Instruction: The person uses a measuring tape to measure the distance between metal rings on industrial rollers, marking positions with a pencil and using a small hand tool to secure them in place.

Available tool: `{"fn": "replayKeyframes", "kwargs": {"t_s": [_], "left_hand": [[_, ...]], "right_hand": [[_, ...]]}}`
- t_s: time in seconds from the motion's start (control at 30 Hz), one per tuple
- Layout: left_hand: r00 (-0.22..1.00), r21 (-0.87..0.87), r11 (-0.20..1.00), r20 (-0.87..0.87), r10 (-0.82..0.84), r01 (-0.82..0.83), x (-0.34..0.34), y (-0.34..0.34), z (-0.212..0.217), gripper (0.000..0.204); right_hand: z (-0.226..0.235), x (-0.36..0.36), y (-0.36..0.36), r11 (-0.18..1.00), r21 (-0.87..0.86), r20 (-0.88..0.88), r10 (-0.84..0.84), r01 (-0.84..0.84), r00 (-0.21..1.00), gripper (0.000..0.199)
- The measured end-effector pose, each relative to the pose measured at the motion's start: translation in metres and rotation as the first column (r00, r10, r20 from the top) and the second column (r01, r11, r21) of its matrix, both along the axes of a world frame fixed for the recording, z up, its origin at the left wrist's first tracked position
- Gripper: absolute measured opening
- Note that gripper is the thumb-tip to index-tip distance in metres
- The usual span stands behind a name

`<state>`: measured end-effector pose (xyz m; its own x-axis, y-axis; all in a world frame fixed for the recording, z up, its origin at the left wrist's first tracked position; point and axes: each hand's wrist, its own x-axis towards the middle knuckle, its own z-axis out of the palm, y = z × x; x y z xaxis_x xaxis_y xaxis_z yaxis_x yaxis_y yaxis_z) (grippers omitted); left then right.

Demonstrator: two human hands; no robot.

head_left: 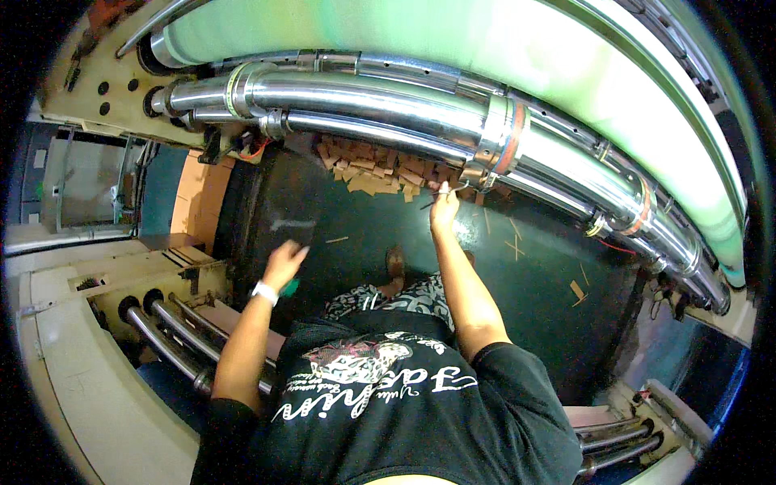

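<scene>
My right hand (443, 212) is closed at the lower edge of the long metal rollers. A thin, dark, rod-like tool (426, 205) pokes out on its left side; its exact kind is too small to make out. Just beyond the fingertips, a metal collar with an orange-brown band (511, 137) rings the shiny roller (380, 99). My left hand (283, 263), with a white band (265, 293) at the wrist, hangs in the air away from the machine. Its fingers look loosely apart and hold nothing visible. Something green (289, 287) shows beside that wrist.
A large pale-green cylinder (388, 36) spans the far side above the rollers. Cardboard scraps (376, 168) lie heaped on the dark floor (533, 275) under them. Beige machine frames with metal rods (166, 343) flank me, and brown cardboard (200, 194) stands at the left.
</scene>
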<state>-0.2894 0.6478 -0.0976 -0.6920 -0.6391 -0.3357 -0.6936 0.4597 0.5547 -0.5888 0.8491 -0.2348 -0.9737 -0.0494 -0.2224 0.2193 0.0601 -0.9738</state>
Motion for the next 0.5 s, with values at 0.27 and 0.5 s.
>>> {"fn": "replayKeyframes", "kwargs": {"t_s": [0.27,0.5], "left_hand": [[0.663,-0.590,0.587,-0.113,-0.740,0.554,-0.309,0.119,0.157,0.082],[0.553,-0.556,0.395,0.145,-0.820,0.731,-0.377,0.132,0.152,0.107]], "right_hand": [[0.012,0.047,0.061,0.925,0.016,-0.030,0.379,-0.379,0.925,0.025],[0.099,0.056,0.175,0.962,0.002,0.003,0.274,-0.274,0.962,0.022]]}}
